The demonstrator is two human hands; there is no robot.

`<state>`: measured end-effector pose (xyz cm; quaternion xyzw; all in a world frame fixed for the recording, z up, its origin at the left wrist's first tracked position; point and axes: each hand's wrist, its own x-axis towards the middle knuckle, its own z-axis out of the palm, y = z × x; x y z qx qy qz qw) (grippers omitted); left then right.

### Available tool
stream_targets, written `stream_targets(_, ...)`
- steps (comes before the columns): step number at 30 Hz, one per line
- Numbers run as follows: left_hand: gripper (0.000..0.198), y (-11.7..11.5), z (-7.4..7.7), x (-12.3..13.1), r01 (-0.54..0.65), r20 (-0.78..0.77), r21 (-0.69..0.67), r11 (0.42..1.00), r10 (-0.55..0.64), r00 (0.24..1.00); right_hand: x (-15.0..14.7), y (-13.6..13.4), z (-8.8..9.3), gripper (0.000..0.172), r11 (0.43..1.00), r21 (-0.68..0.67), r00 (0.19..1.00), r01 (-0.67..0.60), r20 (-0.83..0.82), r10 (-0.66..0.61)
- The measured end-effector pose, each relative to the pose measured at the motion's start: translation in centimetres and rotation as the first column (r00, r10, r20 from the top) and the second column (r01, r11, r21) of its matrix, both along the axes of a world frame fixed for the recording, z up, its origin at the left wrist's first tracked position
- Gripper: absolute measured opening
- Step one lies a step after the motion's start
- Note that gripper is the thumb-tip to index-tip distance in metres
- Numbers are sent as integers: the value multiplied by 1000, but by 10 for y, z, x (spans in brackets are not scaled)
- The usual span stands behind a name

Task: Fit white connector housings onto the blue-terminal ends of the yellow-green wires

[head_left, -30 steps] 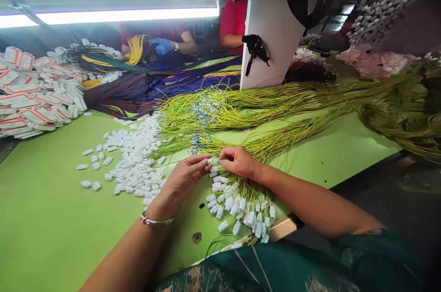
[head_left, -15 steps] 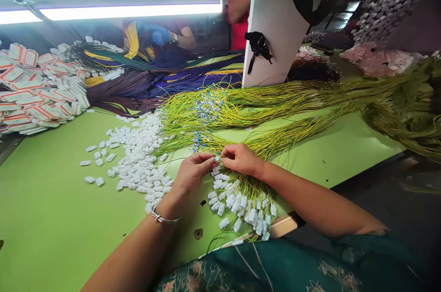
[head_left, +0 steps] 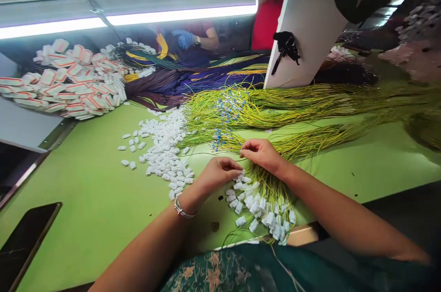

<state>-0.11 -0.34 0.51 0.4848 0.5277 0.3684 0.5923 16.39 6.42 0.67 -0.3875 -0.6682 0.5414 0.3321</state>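
My left hand (head_left: pixel 218 175) pinches a small white connector (head_left: pixel 242 173) at its fingertips, just above a cluster of white connectors (head_left: pixel 257 202) on yellow-green wires near the table's front edge. Above and to the right, my right hand (head_left: pixel 264 155) is closed in a pinch near the blue-tipped wire ends; what lies between its fingertips is too small to tell. Loose white connectors (head_left: pixel 167 138) are heaped left of the hands. Long bundles of yellow-green wires (head_left: pixel 310 106) stretch rightward behind them.
White pieces with red-orange marks (head_left: pixel 82 83) are piled at the back left, beside purple and blue wires (head_left: pixel 179 78). A dark flat device (head_left: pixel 27 246) lies at the lower left. A white upright panel (head_left: pixel 303 35) stands behind the wires. Across the table is a person's blue-gloved hand (head_left: pixel 184 38).
The view has swung left, bringing the dark device into sight. My hands have drawn apart, with my right hand now higher than my left and the left one near the connector cluster.
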Motion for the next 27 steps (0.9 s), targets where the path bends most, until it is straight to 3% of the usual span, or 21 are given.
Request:
stream_targets(2,16,-1,8,-14,43,-173,113,993,-23,985,-1,-2,2,20,995,-103,999,-8,-50,3)
stream_targets(4,15,2,17,-39,-64,-431,308,949,199,880,-3,-5,3,26,984,-173,997,-34,-76,21)
stream_targets(5,16,4,21,-53,-135,-559,408,903,364,745,-4,-6,2,27,981,-188,996,-43,-86,27)
stream_targets(7,19,9,25,-80,-147,-762,464,873,478,437,-5,-8,0,27,979,-200,994,-50,-103,30)
stream_targets(8,20,12,26,-91,-135,-827,437,889,456,329,-5,-8,-1,27,977,-205,994,-54,-109,32)
stream_targets(10,23,16,24,-103,-91,-911,346,934,357,204,-6,-7,-2,27,976,-210,994,-63,-101,42)
stream_targets(14,32,20,15,-102,28,-960,261,965,257,110,-6,-6,-1,17,988,-149,999,-47,-32,43)
stream_targets(17,34,19,18,-100,98,-952,288,953,273,137,-7,-5,0,11,993,-116,999,-31,-25,28)
stream_targets(20,32,15,31,-101,-12,-891,391,920,382,246,-8,-3,-1,9,992,-125,999,-28,-25,25)
stream_targets(22,31,11,40,-97,-201,-779,441,875,484,399,-8,-2,-4,8,991,-128,999,-28,-27,24)
stream_targets(24,31,7,45,-85,-382,-580,383,841,541,610,-8,-2,-6,8,992,-125,999,-30,-35,26)
stream_targets(25,32,6,45,-77,-433,-457,317,844,536,710,-8,-2,-7,8,992,-120,999,-31,-40,26)
stream_targets(27,34,6,40,-59,-465,-212,181,867,496,842,-8,-2,-7,8,993,-111,999,-36,-39,32)
